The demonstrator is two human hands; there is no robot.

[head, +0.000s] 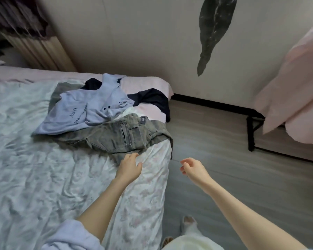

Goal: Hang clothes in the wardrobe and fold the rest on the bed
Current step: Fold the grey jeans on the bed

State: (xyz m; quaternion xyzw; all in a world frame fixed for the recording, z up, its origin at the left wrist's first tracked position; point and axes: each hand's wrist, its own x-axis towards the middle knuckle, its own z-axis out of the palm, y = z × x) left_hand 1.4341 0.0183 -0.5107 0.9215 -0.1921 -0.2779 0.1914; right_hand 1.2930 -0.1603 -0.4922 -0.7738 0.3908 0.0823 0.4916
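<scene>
Both hands, left point(129, 166) & right point(192, 167), reach w/ loose empty fingers toward jeans point(119, 136) on bed point(43, 177). Next, prob: grip waistband, lift to fold

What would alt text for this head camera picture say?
Two bare hands, left hand and right hand, reach empty toward grey jeans on a bed. A pale blue top and dark garment lie behind.

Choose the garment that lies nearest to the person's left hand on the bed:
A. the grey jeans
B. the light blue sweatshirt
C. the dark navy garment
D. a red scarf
A: the left hand reaches over the floral sheet right at the edge of the grey jeans; the light blue sweatshirt and dark navy garment lie farther back.
</scene>
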